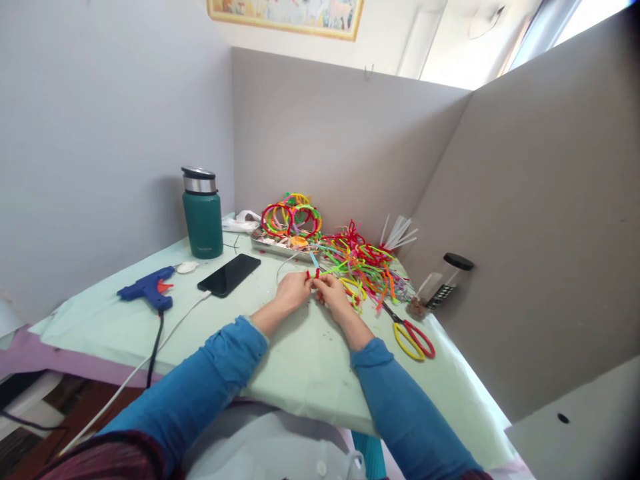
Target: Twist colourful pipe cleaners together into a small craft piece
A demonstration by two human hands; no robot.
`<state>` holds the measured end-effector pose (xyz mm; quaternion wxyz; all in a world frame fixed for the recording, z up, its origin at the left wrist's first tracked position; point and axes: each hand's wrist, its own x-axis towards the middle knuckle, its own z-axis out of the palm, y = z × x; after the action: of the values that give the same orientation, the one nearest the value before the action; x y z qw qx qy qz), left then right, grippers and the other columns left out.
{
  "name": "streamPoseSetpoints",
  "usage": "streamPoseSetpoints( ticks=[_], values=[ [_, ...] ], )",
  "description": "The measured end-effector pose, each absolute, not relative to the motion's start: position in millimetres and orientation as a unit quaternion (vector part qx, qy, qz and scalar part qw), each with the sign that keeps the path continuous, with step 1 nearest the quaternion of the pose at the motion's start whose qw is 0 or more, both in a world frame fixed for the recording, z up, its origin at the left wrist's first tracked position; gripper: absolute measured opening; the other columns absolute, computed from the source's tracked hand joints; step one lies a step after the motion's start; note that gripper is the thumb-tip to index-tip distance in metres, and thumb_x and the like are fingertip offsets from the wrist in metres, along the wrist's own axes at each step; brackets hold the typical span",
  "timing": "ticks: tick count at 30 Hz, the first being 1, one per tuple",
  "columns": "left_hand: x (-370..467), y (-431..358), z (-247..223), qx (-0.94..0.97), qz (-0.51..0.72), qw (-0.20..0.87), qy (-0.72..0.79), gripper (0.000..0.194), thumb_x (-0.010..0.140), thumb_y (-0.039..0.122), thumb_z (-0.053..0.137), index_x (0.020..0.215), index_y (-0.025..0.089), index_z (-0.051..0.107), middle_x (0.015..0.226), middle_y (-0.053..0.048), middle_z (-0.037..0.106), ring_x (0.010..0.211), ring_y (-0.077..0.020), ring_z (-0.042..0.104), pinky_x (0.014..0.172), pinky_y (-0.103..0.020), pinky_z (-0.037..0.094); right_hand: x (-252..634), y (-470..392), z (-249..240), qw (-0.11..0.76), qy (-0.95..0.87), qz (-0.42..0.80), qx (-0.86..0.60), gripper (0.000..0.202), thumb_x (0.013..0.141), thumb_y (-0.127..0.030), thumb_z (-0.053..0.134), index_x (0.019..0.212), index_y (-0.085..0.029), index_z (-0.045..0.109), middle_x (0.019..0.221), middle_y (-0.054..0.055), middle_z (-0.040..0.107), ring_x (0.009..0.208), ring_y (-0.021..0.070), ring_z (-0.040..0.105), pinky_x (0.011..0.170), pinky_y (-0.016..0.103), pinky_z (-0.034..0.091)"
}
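My left hand (294, 291) and my right hand (332, 293) meet over the middle of the table, fingertips pinched close together. Between them is a short piece of red pipe cleaner (317, 273), with a bit of bright green beside it. Most of the piece is hidden by my fingers. Just beyond my right hand spreads a tangled pile of coloured pipe cleaners (370, 260). Behind my hands, a metal tray (275, 248) holds small pieces, and pipe-cleaner rings (291, 219) are stacked on it. Scissors (413, 339) with one yellow and one red handle lie to the right.
On the left are a blue glue gun (147, 288), a black phone (230, 275) with a white cable and a green bottle (203, 223). White sticks (399, 233) stand behind the pile. A clear jar (447, 280) with a black lid is at the right edge. Grey partitions (345, 133) surround the table.
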<state>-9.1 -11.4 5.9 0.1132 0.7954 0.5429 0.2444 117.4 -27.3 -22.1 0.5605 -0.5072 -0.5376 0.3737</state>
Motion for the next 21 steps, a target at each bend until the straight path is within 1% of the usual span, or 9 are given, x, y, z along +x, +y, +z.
streamPoseSetpoints(
  ticks=[4, 6, 10, 12, 16, 21],
  values=[
    [-7.3, -8.5, 1.9, 0.8, 0.253, 0.128, 0.529, 0.03, 0.087, 0.029, 0.036, 0.092, 0.014, 0.062, 0.089, -0.011, 0.068, 0.084, -0.019, 0.062, 0.07, -0.026, 0.041, 117.1, -27.4, -22.4, 0.564, -0.537, 0.379, -0.5, 0.017, 0.069, -0.034, 0.058, 0.072, -0.017, 0.054, 0.053, -0.004, 0.053, 0.041, 0.0077, 0.044, 0.04, 0.02, 0.031],
    [-7.0, -8.1, 0.7, 0.802, 0.258, 0.135, 0.521, 0.03, 0.087, 0.026, 0.034, 0.094, 0.014, 0.061, 0.09, -0.011, 0.068, 0.081, -0.0181, 0.062, 0.068, -0.025, 0.041, 117.2, -27.6, -22.5, 0.565, -0.536, 0.38, -0.499, 0.017, 0.068, -0.033, 0.059, 0.072, -0.018, 0.054, 0.054, -0.004, 0.053, 0.042, 0.0076, 0.044, 0.04, 0.02, 0.031],
    [-8.1, -10.1, 2.1, 0.8, 0.262, 0.15, 0.518, 0.03, 0.088, 0.03, 0.036, 0.091, 0.013, 0.061, 0.085, -0.01, 0.068, 0.069, -0.0141, 0.061, 0.065, -0.023, 0.041, 117.6, -27.7, -22.7, 0.56, -0.541, 0.372, -0.505, 0.017, 0.07, -0.034, 0.058, 0.072, -0.018, 0.053, 0.047, -0.006, 0.049, 0.04, 0.008, 0.042, 0.039, 0.02, 0.03],
    [-8.6, -11.4, 3.7, 0.799, 0.264, 0.145, 0.521, 0.03, 0.087, 0.031, 0.037, 0.09, 0.013, 0.061, 0.083, -0.009, 0.068, 0.066, -0.0135, 0.06, 0.065, -0.023, 0.041, 117.3, -28.2, -21.9, 0.561, -0.539, 0.374, -0.505, 0.018, 0.07, -0.036, 0.058, 0.072, -0.018, 0.053, 0.049, -0.005, 0.049, 0.04, 0.008, 0.042, 0.039, 0.021, 0.03],
    [-8.6, -12.7, 6.0, 0.797, 0.265, 0.138, 0.525, 0.031, 0.088, 0.031, 0.037, 0.09, 0.014, 0.062, 0.084, -0.009, 0.068, 0.068, -0.0132, 0.06, 0.066, -0.022, 0.041, 116.3, -30.0, -19.0, 0.563, -0.53, 0.39, -0.501, 0.023, 0.071, -0.04, 0.058, 0.072, -0.018, 0.052, 0.054, -0.004, 0.053, 0.041, 0.0074, 0.043, 0.039, 0.02, 0.03],
    [-8.0, -13.5, 7.3, 0.794, 0.266, 0.14, 0.528, 0.031, 0.087, 0.032, 0.037, 0.091, 0.014, 0.063, 0.086, -0.009, 0.068, 0.071, -0.0133, 0.06, 0.066, -0.022, 0.041, 116.3, -31.1, -17.7, 0.565, -0.527, 0.392, -0.5, 0.029, 0.07, -0.046, 0.058, 0.072, -0.018, 0.052, 0.051, -0.004, 0.051, 0.04, 0.0072, 0.042, 0.038, 0.02, 0.03]
  ],
)
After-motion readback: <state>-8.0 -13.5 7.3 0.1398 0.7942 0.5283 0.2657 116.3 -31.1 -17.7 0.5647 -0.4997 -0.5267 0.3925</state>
